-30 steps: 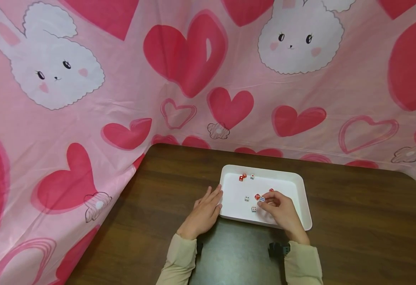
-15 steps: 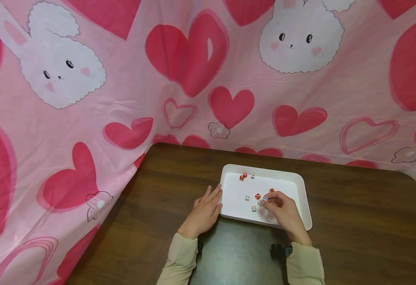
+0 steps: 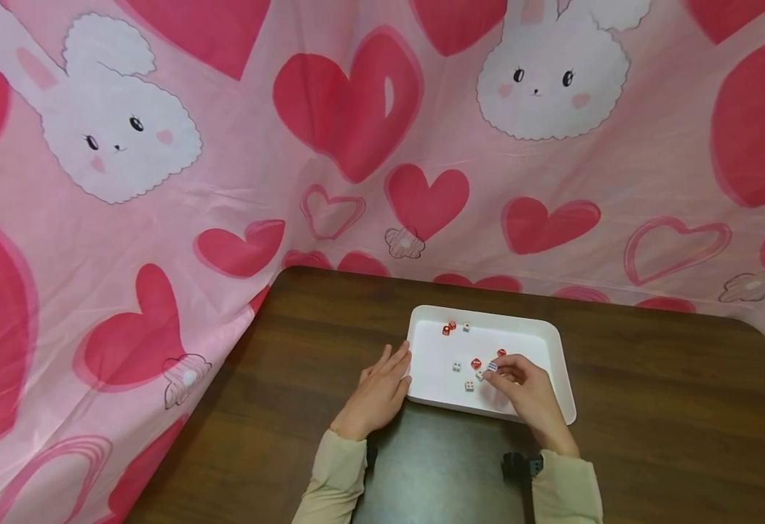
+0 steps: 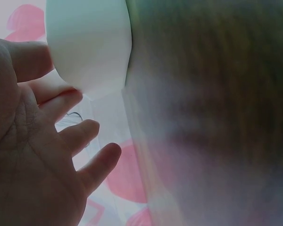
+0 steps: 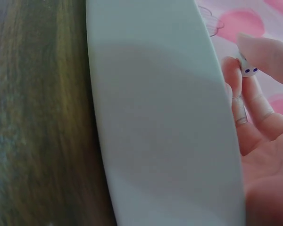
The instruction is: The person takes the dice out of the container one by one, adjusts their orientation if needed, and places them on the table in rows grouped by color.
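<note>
Nearest, two beige sleeves (image 3: 333, 473) lead to the hands on the dark wooden table (image 3: 651, 407). The left hand (image 3: 378, 393) lies flat beside the white tray (image 3: 555, 364), fingers straight and slightly apart, fingertips touching the tray's left wall — the left wrist view shows the same open palm against the rim. The right hand (image 3: 526, 389) reaches over the tray's near edge, and its thumb and fingertips pinch a small white die (image 3: 492, 366) with blue dots, held just above the tray floor; the right wrist view shows the die (image 5: 248, 69) clamped between the fingertips.

Further in, other dice lie loose: a red one (image 3: 476, 363) just beside the pinched die, two white ones (image 3: 469, 386) nearby, and a small group (image 3: 449, 328) near the far wall. Behind it all hangs a pink cloth (image 3: 225, 182) with hearts and rabbits.

The pinch looks slight — the die is small and smooth, so it could slip and bounce out, or the fingers could knock the red one.
</note>
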`<state>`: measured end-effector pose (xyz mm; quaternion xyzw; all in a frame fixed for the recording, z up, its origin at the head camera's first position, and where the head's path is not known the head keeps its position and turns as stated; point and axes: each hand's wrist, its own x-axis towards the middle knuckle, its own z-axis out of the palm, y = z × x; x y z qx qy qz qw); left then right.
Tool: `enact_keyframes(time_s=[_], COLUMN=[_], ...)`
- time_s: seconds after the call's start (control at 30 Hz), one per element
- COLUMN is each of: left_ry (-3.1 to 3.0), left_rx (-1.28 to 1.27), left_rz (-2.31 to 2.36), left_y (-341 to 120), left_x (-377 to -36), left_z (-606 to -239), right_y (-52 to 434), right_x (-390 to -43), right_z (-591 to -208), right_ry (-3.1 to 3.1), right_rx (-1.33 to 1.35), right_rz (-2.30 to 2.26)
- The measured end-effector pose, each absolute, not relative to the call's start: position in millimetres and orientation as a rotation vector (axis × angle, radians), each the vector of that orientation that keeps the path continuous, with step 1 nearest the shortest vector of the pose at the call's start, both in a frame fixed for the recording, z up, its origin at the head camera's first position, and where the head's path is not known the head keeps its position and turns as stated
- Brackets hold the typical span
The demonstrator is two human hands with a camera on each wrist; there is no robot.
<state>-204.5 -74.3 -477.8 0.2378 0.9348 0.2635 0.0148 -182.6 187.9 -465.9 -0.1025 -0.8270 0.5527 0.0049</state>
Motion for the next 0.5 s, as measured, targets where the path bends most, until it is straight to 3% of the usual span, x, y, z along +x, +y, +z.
enact_keyframes(time_s=[0.5], left_ry=[2.869], left_rx=[0.736], left_rz=[0.869], left_y=[-76.4], left_x=[-204.5], left_z=[-478.1], right_y=[188.1], right_x=[-169.5], right_z=[-456.0], right_ry=[-2.549], right_rx=[-0.311], right_rz=[1.773])
